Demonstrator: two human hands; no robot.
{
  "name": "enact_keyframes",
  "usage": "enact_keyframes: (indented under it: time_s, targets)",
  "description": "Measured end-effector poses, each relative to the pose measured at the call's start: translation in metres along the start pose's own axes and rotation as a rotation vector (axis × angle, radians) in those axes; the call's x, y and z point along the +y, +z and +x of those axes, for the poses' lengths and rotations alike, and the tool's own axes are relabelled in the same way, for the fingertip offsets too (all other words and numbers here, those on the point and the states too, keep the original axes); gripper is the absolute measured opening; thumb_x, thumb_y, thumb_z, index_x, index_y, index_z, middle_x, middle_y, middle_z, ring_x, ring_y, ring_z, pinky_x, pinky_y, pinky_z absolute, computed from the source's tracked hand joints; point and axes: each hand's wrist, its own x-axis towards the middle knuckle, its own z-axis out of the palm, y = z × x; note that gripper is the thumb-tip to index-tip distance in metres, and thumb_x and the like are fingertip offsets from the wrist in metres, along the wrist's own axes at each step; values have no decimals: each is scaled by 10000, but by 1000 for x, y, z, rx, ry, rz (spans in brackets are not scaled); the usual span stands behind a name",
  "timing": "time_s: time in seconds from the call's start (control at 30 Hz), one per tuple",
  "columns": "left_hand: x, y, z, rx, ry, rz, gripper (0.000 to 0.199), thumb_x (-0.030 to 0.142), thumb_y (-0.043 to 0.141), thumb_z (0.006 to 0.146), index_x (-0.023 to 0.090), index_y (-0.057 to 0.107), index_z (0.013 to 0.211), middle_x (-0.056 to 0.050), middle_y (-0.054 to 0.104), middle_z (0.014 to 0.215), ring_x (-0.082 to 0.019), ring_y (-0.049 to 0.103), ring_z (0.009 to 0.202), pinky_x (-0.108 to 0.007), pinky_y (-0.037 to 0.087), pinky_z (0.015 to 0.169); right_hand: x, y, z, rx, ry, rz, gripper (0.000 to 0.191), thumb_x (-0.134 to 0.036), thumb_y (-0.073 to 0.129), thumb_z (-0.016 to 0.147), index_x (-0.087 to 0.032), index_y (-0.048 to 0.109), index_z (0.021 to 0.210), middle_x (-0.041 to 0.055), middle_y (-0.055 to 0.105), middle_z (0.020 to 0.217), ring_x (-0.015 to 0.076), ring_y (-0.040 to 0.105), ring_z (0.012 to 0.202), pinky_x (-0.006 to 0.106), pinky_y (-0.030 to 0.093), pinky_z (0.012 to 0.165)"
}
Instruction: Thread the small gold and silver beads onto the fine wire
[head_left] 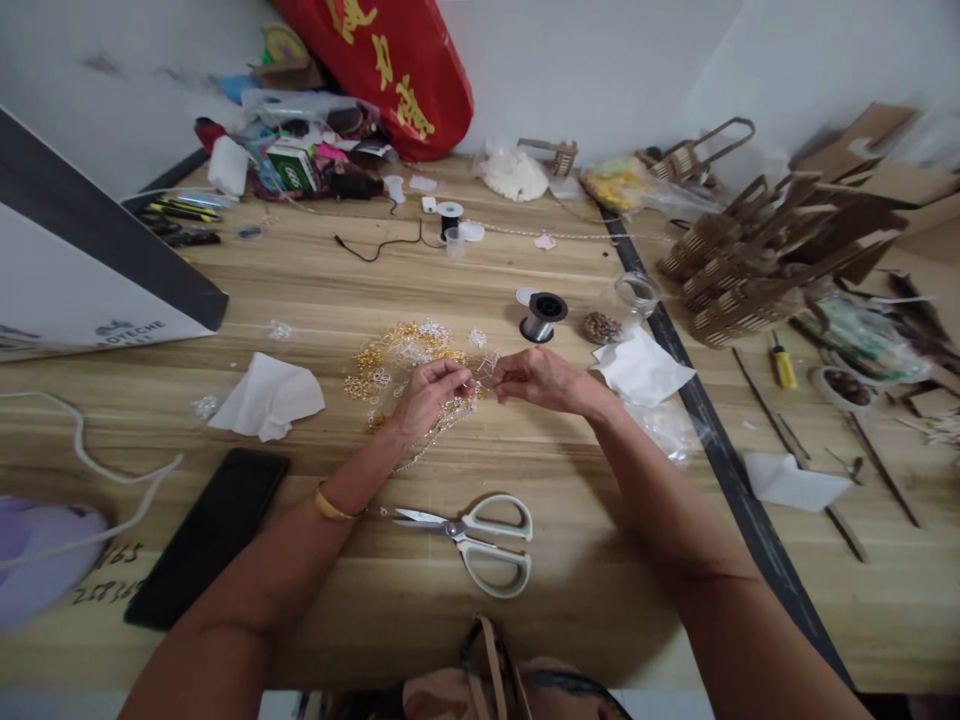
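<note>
My left hand [437, 393] is closed in a pinch above a spread of small gold and silver jewelry findings [405, 350]. Close beside it, my right hand [536, 378] also pinches, the fingertips of both hands nearly meeting. What lies between the fingers is too small to make out. A thin chain [427, 445] trails over the wood below my left hand. White-handled scissors [472, 535] lie slightly spread in front of me. Just beyond my right hand stands a spool of fine wire [543, 316].
A phone [210, 535] and a white paper [270, 397] lie to the left. On the right are a jar of beads [606, 325], crumpled tissue [643, 368] and stacked brown baskets [735, 270]. A red bag [405, 80] leans at the wall; another spool [450, 218] stands farther back.
</note>
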Motion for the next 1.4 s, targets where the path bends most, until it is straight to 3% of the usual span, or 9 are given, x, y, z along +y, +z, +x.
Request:
enact_keyframes:
  time_s: [0.33, 0.5, 0.57, 0.67, 0.83, 1.23, 1.4]
  targets:
    - [0, -1, 1, 3, 1, 10, 251, 308, 812, 630, 123, 658, 699, -22, 664, 669, -114, 588, 629, -265, 463, 658, -11, -4, -6, 75, 15, -269, 154, -54, 580, 729, -150, 685, 789, 31, 667, 690, 117, 542, 605, 230, 321, 586]
    - [-1, 1, 1, -4, 13, 35, 245, 320, 801, 641, 125, 661, 685, -19, 651, 650, -108, 574, 618, -256, 450, 643, -15, -5, -9, 77, 6, -381, 161, -76, 549, 790, -167, 682, 792, 29, 631, 650, 129, 514, 607, 252, 270, 583]
    - [1, 2, 1, 8, 20, 55, 249, 328, 801, 637, 127, 661, 676, -19, 652, 647, -108, 570, 612, -257, 448, 642, -15, -5, -10, 120, -19, -388, 151, -96, 544, 816, -166, 677, 800, 40, 632, 718, 125, 505, 628, 254, 268, 591]
    - [3, 4, 0, 26, 29, 77, 260, 346, 804, 624, 131, 666, 673, -22, 658, 651, -117, 578, 623, -264, 455, 654, -12, -6, -12, 209, -107, -318, 136, -98, 537, 826, -151, 658, 795, 61, 617, 888, 112, 500, 677, 245, 309, 621]
    - [5, 7, -1, 20, 43, 123, 234, 339, 797, 631, 141, 684, 680, -25, 662, 681, -118, 577, 635, -260, 451, 655, -10, -6, -12, 266, -192, -111, 140, -72, 512, 812, -144, 628, 789, 29, 587, 827, 103, 499, 665, 242, 373, 652]
    - [13, 7, -2, -45, 156, 432, 186, 327, 737, 707, 150, 681, 688, -25, 655, 717, -135, 562, 682, -263, 428, 648, -18, -4, -12, 464, -252, -9, 78, -117, 538, 812, -140, 607, 786, 78, 562, 1062, 103, 525, 698, 257, 416, 647]
    - [14, 6, -1, -92, 157, 370, 155, 296, 746, 695, 154, 691, 667, -49, 696, 822, -157, 602, 775, -272, 442, 693, -15, 0, -8, 339, -193, 117, 85, -158, 526, 828, -137, 604, 799, 7, 602, 723, 106, 512, 644, 240, 380, 625]
